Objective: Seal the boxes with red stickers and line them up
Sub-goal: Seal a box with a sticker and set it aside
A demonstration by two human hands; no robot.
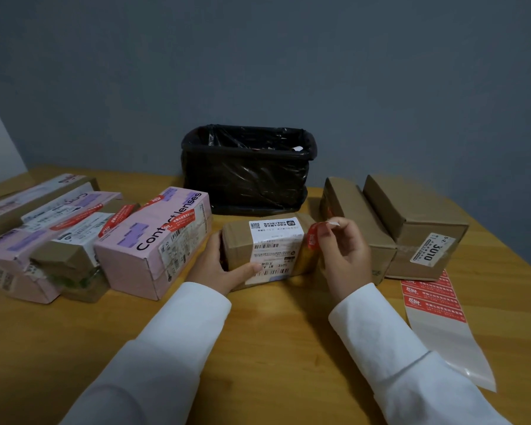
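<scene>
Left hand [219,265] grips a brown box [267,250] mid-table; right hand [342,250] pinches a red sticker [312,237] at its right end. Sealed boxes [154,237] line up left, two brown ones [411,222] right. Behind, a bin [246,176] holds scraps.

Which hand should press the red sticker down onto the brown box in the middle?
Right. The right hand already pinches the red sticker at the brown box's right end, while the left hand steadies the box.
</scene>
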